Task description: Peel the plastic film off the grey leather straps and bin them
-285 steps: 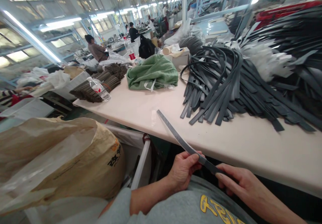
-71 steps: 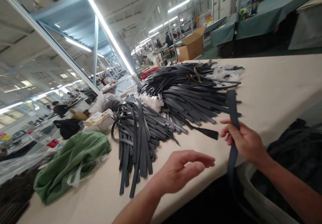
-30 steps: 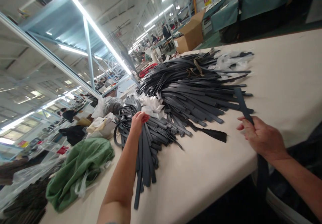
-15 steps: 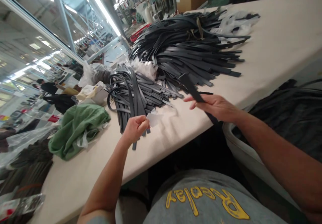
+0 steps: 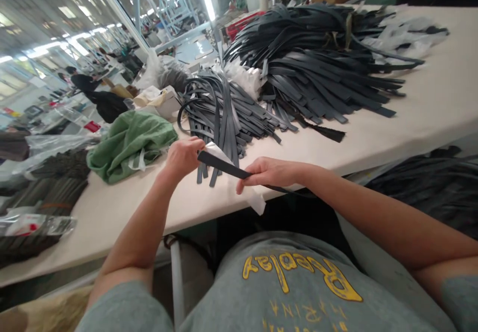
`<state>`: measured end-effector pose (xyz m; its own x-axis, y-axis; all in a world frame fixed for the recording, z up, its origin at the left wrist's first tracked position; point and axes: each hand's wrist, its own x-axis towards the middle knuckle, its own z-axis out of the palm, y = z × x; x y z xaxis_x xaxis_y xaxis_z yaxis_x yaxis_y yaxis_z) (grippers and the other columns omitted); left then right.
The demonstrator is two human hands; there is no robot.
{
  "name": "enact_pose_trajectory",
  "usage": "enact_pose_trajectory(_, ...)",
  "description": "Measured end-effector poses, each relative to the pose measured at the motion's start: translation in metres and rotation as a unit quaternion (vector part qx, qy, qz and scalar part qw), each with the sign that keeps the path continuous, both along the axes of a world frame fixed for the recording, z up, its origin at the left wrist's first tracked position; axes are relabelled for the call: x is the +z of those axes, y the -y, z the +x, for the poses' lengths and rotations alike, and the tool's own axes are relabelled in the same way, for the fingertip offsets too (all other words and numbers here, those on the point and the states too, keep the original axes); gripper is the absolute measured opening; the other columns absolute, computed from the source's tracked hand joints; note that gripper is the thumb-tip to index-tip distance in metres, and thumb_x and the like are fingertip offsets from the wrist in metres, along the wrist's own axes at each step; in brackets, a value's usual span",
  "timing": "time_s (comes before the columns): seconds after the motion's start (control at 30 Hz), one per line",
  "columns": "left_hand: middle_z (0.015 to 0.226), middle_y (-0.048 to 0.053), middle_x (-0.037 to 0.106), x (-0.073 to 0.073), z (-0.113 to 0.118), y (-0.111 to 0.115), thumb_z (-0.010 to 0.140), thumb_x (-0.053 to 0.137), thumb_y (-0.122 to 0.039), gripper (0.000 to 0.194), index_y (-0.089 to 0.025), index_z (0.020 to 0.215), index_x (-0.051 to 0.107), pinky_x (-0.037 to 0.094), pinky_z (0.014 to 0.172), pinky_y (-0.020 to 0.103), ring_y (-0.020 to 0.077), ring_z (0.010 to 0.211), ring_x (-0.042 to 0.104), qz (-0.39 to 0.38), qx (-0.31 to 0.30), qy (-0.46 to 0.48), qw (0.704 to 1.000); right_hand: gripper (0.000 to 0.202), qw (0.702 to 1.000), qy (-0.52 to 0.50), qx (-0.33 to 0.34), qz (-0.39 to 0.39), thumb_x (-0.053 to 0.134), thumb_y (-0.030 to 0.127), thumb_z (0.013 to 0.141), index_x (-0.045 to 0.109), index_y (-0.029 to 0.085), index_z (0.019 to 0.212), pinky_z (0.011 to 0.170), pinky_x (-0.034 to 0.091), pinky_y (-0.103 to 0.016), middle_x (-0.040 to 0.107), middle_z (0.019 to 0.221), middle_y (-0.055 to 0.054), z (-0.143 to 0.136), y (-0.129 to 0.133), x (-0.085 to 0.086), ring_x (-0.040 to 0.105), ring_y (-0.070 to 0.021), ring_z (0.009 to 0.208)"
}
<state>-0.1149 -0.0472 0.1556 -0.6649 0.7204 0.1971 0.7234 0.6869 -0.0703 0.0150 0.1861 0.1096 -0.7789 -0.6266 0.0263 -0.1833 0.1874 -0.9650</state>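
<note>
My right hand (image 5: 272,171) is closed around a flat dark grey strap (image 5: 222,165), its cut end pointing left and its tail trailing off to the right below the table edge. My left hand (image 5: 182,158) pinches a thin white piece of paper (image 5: 214,149) close by the strap's end; whether those fingers also touch the strap I cannot tell. Below my right hand hangs another white bit (image 5: 258,203), perhaps part of the same paper. Just beyond my hands lies a smaller pile of dark straps (image 5: 224,110), with a larger heap (image 5: 317,63) behind it to the right.
A green cloth (image 5: 130,143) lies left on the pale table (image 5: 377,140). Clear plastic bags (image 5: 242,78) sit among the straps. Bundled dark strips (image 5: 48,192) are at far left. More dark straps (image 5: 421,192) fill a space below the table at right. People work in the background.
My right hand has moved left and turned the strap from upright to nearly level, bringing its end to my left hand. My left hand has risen slightly with the paper. The view has shifted.
</note>
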Motion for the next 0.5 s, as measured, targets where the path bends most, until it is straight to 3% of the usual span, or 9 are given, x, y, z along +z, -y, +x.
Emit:
enact_pose_trajectory(0.13,0.082,0.009,0.068,-0.025,-0.024,0.033,0.087,0.048,-0.027,0.023,-0.021,0.069,0.061,0.04,0.07,0.03,0.0243,0.083,0.064,-0.012,0.086,-0.023,0.996,0.03,0.998,0.052,0.006,-0.038,0.059,0.039,0.088,0.078,0.017,0.094,0.094,0.041,-0.029,0.075,0.097,-0.001,-0.008,0.028,0.003,0.064,-0.0181,0.096)
enact_pose_trajectory(0.27,0.098,0.013,0.072,-0.042,-0.035,0.07,0.082,0.058,-0.03,0.015,-0.02,0.088,0.068,0.043,0.078,0.034,0.0291,0.095,0.065,0.004,0.213,0.015,0.977,0.028,0.997,0.062,-0.044,-0.029,0.064,0.041,0.084,0.079,0.018,0.089,0.094,0.041,-0.03,0.076,0.094,-0.001,-0.018,0.053,0.001,0.065,-0.0188,0.094)
enact_pose_trajectory(0.33,0.097,0.014,0.073,-0.044,-0.025,0.089,0.081,0.061,-0.032,0.017,-0.02,0.089,0.069,0.044,0.079,0.036,0.0304,0.093,0.065,0.041,0.3,0.035,0.952,0.028,0.994,0.067,-0.084,-0.027,0.064,0.041,0.084,0.078,0.017,0.089,0.095,0.041,-0.031,0.077,0.095,-0.002,-0.024,0.062,-0.003,0.065,-0.019,0.095)
enact_pose_trajectory(0.4,0.083,0.012,0.073,-0.047,0.0,0.101,0.084,0.058,-0.04,0.024,-0.019,0.08,0.07,0.045,0.076,0.036,0.0293,0.086,0.065,0.114,0.339,0.085,0.93,0.03,0.991,0.074,-0.11,-0.029,0.063,0.041,0.084,0.078,0.016,0.09,0.095,0.042,-0.033,0.077,0.096,-0.003,-0.028,0.068,-0.008,0.065,-0.0194,0.097)
enact_pose_trajectory(0.43,0.077,0.01,0.073,-0.051,0.016,0.102,0.085,0.056,-0.044,0.03,-0.019,0.076,0.07,0.045,0.074,0.035,0.0278,0.082,0.066,0.17,0.325,0.134,0.921,0.03,0.99,0.076,-0.116,-0.031,0.063,0.042,0.085,0.077,0.016,0.09,0.095,0.042,-0.033,0.077,0.096,-0.004,-0.03,0.07,-0.011,0.065,-0.0195,0.097)
enact_pose_trajectory(0.5,0.075,0.007,0.073,-0.062,0.05,0.096,0.082,0.059,-0.051,0.035,-0.019,0.077,0.072,0.046,0.074,0.032,0.0241,0.079,0.066,0.295,0.239,0.268,0.885,0.03,0.99,0.072,-0.119,-0.035,0.062,0.041,0.086,0.077,0.015,0.091,0.096,0.043,-0.034,0.077,0.098,-0.005,-0.033,0.074,-0.016,0.065,-0.0196,0.098)
